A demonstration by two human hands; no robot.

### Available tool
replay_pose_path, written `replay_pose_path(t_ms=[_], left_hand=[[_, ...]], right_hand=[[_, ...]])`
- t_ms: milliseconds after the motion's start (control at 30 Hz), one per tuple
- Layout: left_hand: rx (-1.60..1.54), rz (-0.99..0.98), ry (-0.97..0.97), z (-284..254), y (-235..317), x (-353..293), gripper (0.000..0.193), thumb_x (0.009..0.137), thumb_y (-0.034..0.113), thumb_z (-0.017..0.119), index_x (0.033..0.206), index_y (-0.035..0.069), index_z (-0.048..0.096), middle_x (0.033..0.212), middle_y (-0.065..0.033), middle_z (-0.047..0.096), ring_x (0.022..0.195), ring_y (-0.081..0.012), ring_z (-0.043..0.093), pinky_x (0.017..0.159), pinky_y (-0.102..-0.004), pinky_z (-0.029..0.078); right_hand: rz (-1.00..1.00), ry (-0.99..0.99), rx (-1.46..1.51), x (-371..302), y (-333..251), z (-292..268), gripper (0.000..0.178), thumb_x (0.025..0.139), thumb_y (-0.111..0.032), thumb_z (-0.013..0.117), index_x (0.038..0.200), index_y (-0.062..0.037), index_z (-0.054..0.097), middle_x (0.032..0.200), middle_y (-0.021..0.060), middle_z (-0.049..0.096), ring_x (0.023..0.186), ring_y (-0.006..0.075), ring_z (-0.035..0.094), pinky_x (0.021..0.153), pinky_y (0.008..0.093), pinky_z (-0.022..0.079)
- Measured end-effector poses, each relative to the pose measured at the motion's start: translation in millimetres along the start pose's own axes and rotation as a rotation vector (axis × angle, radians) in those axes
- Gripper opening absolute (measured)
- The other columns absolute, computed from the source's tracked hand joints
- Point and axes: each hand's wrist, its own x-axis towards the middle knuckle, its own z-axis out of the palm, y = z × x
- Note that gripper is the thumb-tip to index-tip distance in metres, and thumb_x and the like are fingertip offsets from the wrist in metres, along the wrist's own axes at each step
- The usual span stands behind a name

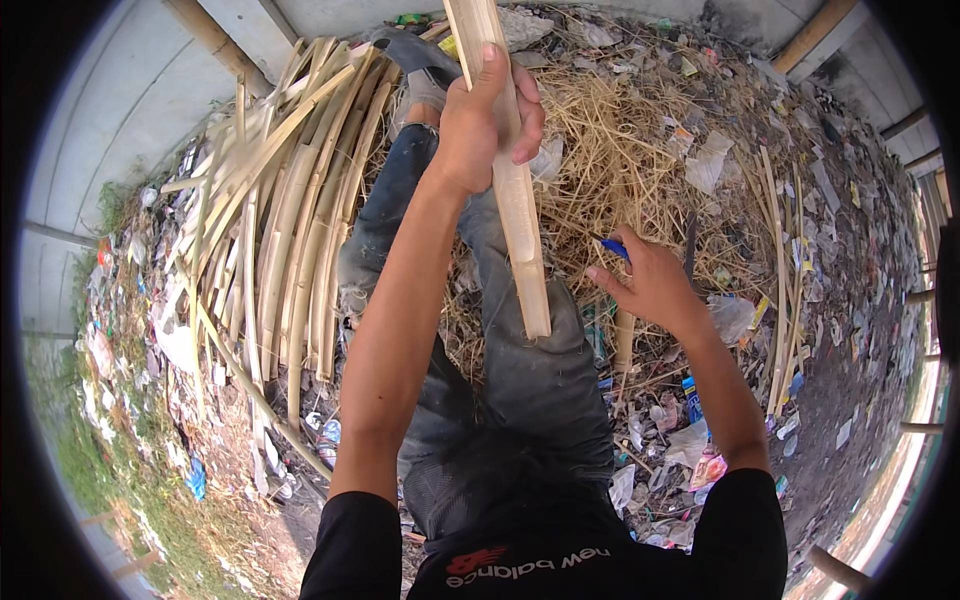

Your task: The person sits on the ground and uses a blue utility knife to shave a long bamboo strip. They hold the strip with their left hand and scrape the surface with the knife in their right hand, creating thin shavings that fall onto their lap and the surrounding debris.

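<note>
The left hand (pixel 490 115) has its grip wrapped around a length of split bamboo (pixel 525 250), which slants over a trouser leg (pixel 570 370), its near end at the thigh. The right hand (pixel 655 280) is apart from it, thumb and forefinger about a blue thing (pixel 613 248), perhaps a handle; I cannot tell how tightly they close. More split pieces (pixel 290 240) lie toward the far left corner of the ground (pixel 855 370), and straw-like shavings (pixel 610 140) toward its far edge. The step looks like steadying the piece between strokes; the next move calls for a firm left grip, fingers clear of sharp edges.
</note>
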Motion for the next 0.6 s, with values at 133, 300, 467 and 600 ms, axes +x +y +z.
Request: replay_pose_path(t_ms=[133, 300, 467, 600], left_hand=[[0.045, 0.021, -0.026, 5.5, 1.8, 2.5, 0.062, 0.111, 0.064, 0.039, 0.096, 0.006, 0.056, 0.059, -0.0128, 0.058, 0.043, -0.0207, 0.049, 0.045, -0.034, 0.042], [0.078, 0.015, -0.032, 10.6, 6.5, 2.7, 0.064, 0.111, 0.063, 0.038, 0.094, 0.004, 0.057, 0.06, -0.0135, 0.06, 0.043, -0.0217, 0.053, 0.045, -0.0351, 0.045], [0.109, -0.01, 0.011, 10.8, 5.5, 2.9, 0.062, 0.111, 0.062, 0.038, 0.094, 0.006, 0.057, 0.061, -0.0117, 0.06, 0.043, -0.0211, 0.05, 0.045, -0.0341, 0.043], [0.027, 0.055, -0.074, -2.3, 10.4, 8.8, 0.061, 0.112, 0.061, 0.037, 0.095, 0.006, 0.058, 0.063, -0.0107, 0.06, 0.045, -0.0209, 0.051, 0.047, -0.0339, 0.044]], right_hand=[[-0.196, 0.046, -0.063, 5.4, -34.0, 3.5, 0.044, 0.106, -0.049, 0.059, 0.104, -0.0043, 0.062, 0.067, 0.0158, 0.068, 0.063, 0.0393, 0.069, 0.064, 0.0501, 0.055], [-0.308, 0.131, -0.101, 17.1, -46.3, 15.5, 0.043, 0.108, -0.047, 0.055, 0.092, -0.0087, 0.067, 0.056, 0.0118, 0.063, 0.052, 0.0366, 0.065, 0.051, 0.0493, 0.051], [-0.294, -0.097, -0.138, 11.1, -44.2, 31.0, 0.045, 0.107, -0.048, 0.056, 0.087, -0.0091, 0.069, 0.057, 0.014, 0.063, 0.054, 0.038, 0.066, 0.053, 0.0504, 0.052], [-0.232, -0.154, -0.079, -32.4, -10.0, 89.0, 0.046, 0.105, -0.048, 0.059, 0.084, -0.0091, 0.071, 0.059, 0.0163, 0.064, 0.056, 0.0397, 0.067, 0.055, 0.0519, 0.053]])
